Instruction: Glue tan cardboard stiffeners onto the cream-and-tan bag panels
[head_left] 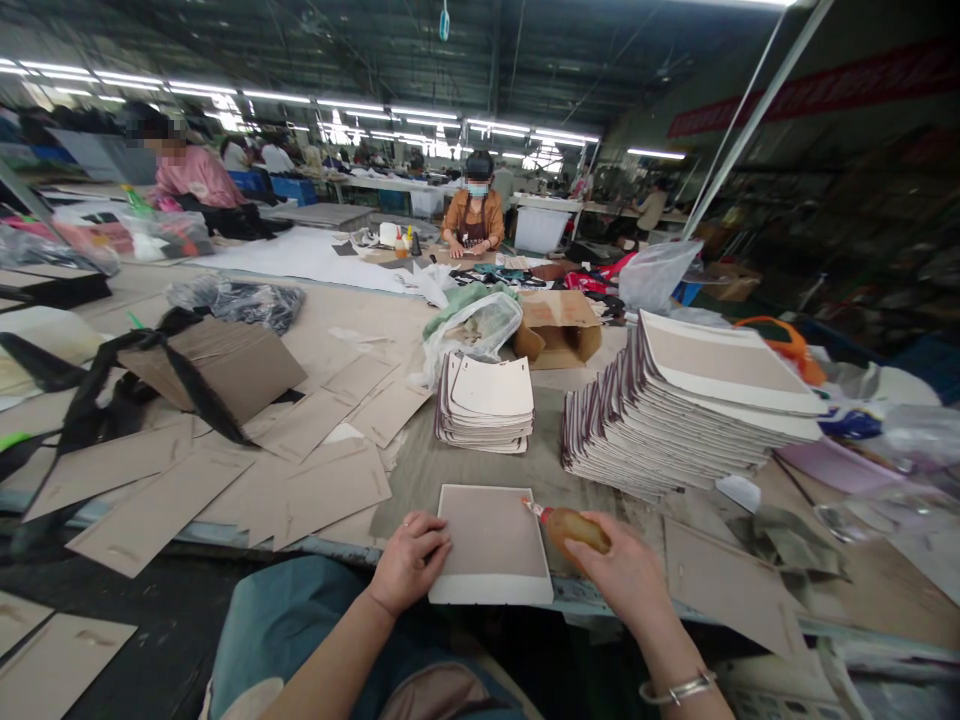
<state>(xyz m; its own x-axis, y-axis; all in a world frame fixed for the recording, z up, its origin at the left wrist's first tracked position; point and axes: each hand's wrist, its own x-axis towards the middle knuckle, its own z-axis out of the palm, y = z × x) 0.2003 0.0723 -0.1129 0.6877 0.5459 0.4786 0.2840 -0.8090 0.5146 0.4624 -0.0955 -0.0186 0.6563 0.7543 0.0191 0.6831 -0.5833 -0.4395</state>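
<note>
A flat grey-beige panel [491,530] with a pale border lies in front of me at the table's near edge, its lower end slightly over the edge. My left hand [411,562] grips its left side with bent fingers. In my right hand [619,560] is a squeeze bottle of amber glue [576,530], tilted so that its red-tipped nozzle is at the panel's upper right corner. Whether the tip touches the surface is hard to tell. Behind the panel stands a short stack of pale panels [491,390], with a taller leaning stack of bordered panels [697,390] to its right.
Loose cardboard pieces [330,490] spread over the table's left side, beside a strapped cardboard bundle [225,365]. An open carton [559,325] and a plastic bag [480,330] stand behind the short stack. A co-worker [472,210] sits across the table.
</note>
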